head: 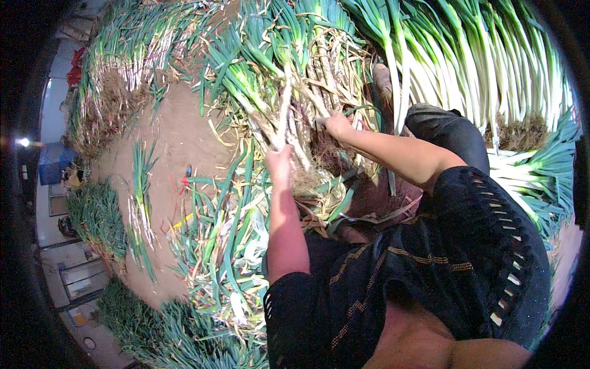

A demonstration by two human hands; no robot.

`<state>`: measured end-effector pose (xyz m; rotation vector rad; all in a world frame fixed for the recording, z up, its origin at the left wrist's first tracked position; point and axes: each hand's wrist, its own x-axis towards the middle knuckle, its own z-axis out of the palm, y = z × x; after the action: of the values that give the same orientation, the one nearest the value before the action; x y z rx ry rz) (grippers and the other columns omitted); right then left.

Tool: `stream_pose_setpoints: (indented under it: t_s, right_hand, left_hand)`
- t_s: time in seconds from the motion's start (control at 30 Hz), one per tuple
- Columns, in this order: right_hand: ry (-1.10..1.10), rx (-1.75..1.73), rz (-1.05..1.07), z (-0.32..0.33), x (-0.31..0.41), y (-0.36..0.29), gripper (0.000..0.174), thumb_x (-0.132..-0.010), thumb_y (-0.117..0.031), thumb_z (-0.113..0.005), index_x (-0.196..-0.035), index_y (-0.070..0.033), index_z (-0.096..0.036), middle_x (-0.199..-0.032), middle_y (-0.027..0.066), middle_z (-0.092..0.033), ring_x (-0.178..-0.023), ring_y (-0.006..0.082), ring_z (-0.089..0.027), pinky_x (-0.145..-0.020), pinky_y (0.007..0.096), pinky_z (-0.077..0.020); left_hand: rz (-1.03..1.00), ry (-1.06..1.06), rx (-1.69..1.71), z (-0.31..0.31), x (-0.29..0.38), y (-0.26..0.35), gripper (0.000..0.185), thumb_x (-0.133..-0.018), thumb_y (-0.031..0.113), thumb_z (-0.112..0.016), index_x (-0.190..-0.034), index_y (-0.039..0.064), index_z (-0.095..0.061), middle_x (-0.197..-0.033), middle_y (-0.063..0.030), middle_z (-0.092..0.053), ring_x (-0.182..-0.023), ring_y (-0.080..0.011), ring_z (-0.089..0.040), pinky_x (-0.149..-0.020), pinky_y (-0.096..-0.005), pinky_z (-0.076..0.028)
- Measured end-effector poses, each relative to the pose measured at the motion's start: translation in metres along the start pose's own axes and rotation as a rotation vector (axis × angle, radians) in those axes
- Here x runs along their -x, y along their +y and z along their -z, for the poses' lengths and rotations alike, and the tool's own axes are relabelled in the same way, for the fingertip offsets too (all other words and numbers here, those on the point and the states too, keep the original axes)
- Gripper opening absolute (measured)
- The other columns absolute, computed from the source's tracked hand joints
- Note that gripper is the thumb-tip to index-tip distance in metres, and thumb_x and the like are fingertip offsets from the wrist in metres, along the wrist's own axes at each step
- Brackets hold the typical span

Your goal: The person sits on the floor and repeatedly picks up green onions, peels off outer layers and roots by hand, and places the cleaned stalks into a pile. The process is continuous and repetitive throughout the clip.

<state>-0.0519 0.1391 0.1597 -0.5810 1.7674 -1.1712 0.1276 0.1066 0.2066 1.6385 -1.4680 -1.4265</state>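
My left hand (279,161) is closed around the lower ends of several long green onions (285,104), whose green tops point away from me. To the right of it, my right hand (339,126) grips the lower end of another green onion stalk (315,98). Both hands are above a heap of untrimmed green onions (325,69) with dry, yellowed outer leaves. Brown roots (329,152) of that heap show below my right hand. The fingertips of both hands are partly hidden.
Peeled green onions with white stalks (442,78) lie in a dense row at the right, beside my bent knee (445,129). Stripped leaves (230,249) are piled at my left. Rooted bundles (120,92) and a small loose bunch (143,198) lie on the brown ground (179,120).
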Motion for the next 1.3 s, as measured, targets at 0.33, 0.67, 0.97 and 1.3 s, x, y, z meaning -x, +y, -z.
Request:
stream_pose_setpoints:
  t_s: [0.33, 0.67, 0.97, 1.3]
  right_hand:
    - [-0.497, 0.249, -0.347, -0.006, 0.056, -0.021, 0.093, -0.068, -0.056, -0.07, -0.127, 0.009, -0.04, -0.117, 0.0215, -0.054, -0.108, 0.0272, -0.05, -0.091, 0.0376, -0.0407]
    - [-0.465, 0.51, -0.087, 0.027, 0.022, -0.061, 0.075, -0.072, -0.05, -0.065, -0.114, 0.011, -0.051, -0.097, 0.0209, -0.058, -0.088, 0.0312, -0.059, -0.077, 0.0383, -0.048]
    - [-1.071, -1.061, -0.12, 0.11, 0.086, -0.198, 0.045, -0.084, -0.014, -0.055, -0.118, 0.009, -0.038, -0.068, -0.0033, -0.046, -0.049, 0.0026, -0.044, -0.046, 0.018, -0.0439]
    - [-0.519, -0.812, -0.528, 0.091, 0.009, -0.068, 0.023, -0.081, -0.007, -0.057, -0.101, -0.001, -0.047, -0.061, 0.0026, -0.056, -0.048, 0.0137, -0.057, -0.039, 0.0235, -0.0464]
  left_hand:
    - [-0.225, -0.315, -0.729, -0.045, 0.036, -0.013, 0.063, -0.075, 0.028, -0.067, -0.121, -0.007, -0.042, -0.114, -0.0264, -0.05, -0.101, -0.0325, -0.053, -0.088, -0.0389, -0.044]
    - [-0.204, -0.163, 0.112, -0.065, -0.015, -0.068, 0.053, -0.088, 0.027, -0.052, -0.137, 0.013, -0.036, -0.134, -0.0143, -0.041, -0.111, -0.0198, -0.046, -0.097, -0.0372, -0.035]
    - [0.027, 0.227, -1.003, -0.027, -0.032, -0.075, 0.064, -0.078, 0.042, -0.064, -0.126, 0.007, -0.041, -0.141, -0.0194, -0.023, -0.132, -0.0347, -0.021, -0.108, -0.0531, -0.015]
    - [0.497, 0.066, -0.234, -0.003, -0.046, -0.091, 0.107, -0.071, 0.03, -0.074, -0.142, 0.003, 0.002, -0.145, -0.0251, -0.013, -0.133, -0.0365, -0.02, -0.111, -0.0447, -0.016]
